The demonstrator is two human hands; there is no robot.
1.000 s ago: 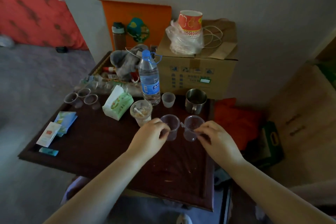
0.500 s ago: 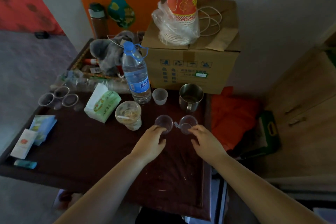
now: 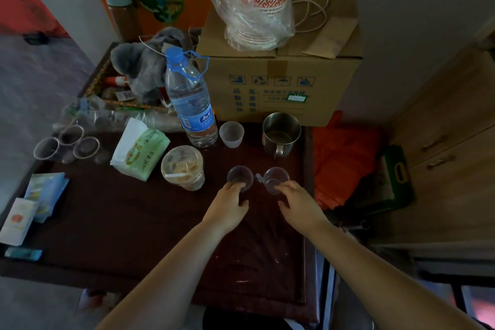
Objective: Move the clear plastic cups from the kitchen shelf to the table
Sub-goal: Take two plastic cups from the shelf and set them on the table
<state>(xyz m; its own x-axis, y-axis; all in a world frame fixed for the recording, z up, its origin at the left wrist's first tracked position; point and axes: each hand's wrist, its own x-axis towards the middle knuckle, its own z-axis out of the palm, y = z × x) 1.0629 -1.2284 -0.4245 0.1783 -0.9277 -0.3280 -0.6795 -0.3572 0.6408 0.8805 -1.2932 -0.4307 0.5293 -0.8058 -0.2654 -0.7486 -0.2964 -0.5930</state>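
Note:
Two small clear plastic cups stand side by side on the dark wooden table (image 3: 134, 222), right of centre. My left hand (image 3: 227, 207) has its fingertips around the near side of the left cup (image 3: 239, 175). My right hand (image 3: 298, 203) pinches the near rim of the right cup (image 3: 276, 177). Both cups rest upright on the tabletop. Three more clear cups (image 3: 67, 143) stand in a cluster at the table's far left edge.
Behind the cups are a steel mug (image 3: 281, 134), a frosted cup (image 3: 231, 134), a water bottle (image 3: 190, 102) and a cardboard box (image 3: 278, 83). A lidded cup (image 3: 183, 167) and a tissue pack (image 3: 139, 149) sit to the left. Orange cloth (image 3: 345, 158) lies right of the table.
Both hands have lowered the two cups from a tilted hold onto the tabletop and eased back slightly. The camera has moved closer and tipped down.

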